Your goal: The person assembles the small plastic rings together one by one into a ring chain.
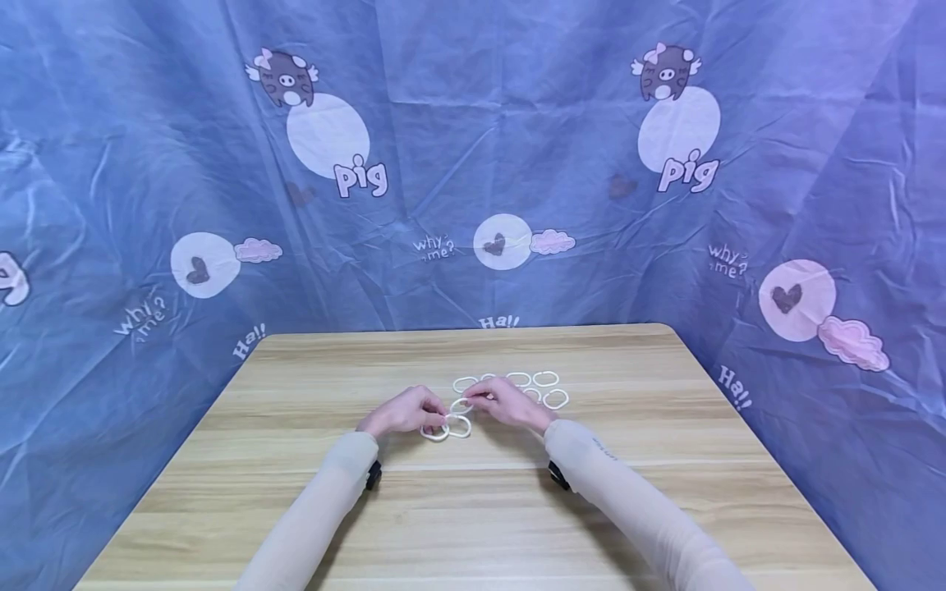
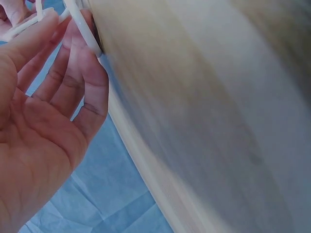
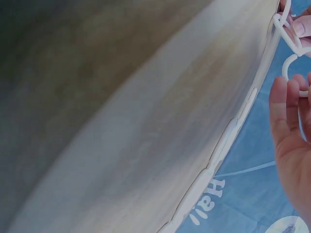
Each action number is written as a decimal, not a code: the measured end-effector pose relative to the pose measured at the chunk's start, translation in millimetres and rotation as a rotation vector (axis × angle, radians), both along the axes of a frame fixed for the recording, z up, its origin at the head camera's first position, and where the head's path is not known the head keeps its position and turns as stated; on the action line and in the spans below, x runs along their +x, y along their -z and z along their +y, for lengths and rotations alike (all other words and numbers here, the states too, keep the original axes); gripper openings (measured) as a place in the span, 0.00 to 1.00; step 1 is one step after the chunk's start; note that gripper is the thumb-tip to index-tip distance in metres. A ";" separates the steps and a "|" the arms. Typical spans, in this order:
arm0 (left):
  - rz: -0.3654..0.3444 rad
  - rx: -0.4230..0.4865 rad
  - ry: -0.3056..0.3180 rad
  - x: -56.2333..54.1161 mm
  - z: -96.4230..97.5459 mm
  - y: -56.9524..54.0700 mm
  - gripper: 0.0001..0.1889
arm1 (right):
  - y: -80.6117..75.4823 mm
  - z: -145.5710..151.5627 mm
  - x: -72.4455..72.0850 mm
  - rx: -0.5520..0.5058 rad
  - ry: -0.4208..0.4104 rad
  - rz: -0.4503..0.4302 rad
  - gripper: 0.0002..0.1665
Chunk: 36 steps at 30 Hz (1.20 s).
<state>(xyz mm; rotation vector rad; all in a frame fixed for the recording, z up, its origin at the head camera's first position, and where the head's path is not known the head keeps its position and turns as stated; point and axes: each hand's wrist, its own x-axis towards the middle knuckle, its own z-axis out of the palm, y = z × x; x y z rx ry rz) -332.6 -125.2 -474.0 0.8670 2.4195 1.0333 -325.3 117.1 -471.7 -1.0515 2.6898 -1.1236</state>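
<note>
While the left hand (image 1: 409, 410) and right hand (image 1: 508, 402) pinch joined white oval links (image 1: 436, 439), wood-grain tabletop (image 1: 473, 525) with rounded far corners, creased blue pig-print cloth (image 1: 458, 156) around three sides.

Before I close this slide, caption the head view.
Left hand and right hand hold white rings at a wooden table, more rings lying beyond.

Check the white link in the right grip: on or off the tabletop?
Off. The right grip holds the white oval link; the right wrist view shows it against the blue cloth, raised from the tabletop.
</note>
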 end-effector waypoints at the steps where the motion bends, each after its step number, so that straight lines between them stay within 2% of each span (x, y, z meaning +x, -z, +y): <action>1: -0.001 0.001 0.001 0.1 0.2 -0.2 0.05 | 0.5 -0.2 -0.2 -0.005 -0.019 0.006 0.11; 4: -0.006 0.002 -0.001 0.4 0.8 -1.1 0.05 | 2.6 0.5 -1.4 -0.024 -0.067 0.033 0.11; 7: -0.020 0.006 -0.008 0.5 0.8 -1.4 0.06 | 4.7 2.2 -2.4 -0.052 -0.099 0.020 0.10; 12: -0.030 0.026 -0.012 0.4 0.0 0.1 0.05 | 5.7 2.1 -2.8 -0.067 -0.094 -0.086 0.11; 23: -0.003 0.015 -0.016 -1.2 0.5 0.3 0.05 | 3.4 0.8 -3.7 -0.062 -0.123 -0.201 0.12; 28: 0.019 0.000 -0.015 -1.0 1.7 -0.4 0.05 | 1.4 -0.1 -3.5 -0.049 -0.135 -0.195 0.12; 36: 0.054 -0.032 -0.002 -1.2 2.9 -0.2 0.06 | -3.8 -1.9 -2.8 -0.002 -0.157 -0.106 0.12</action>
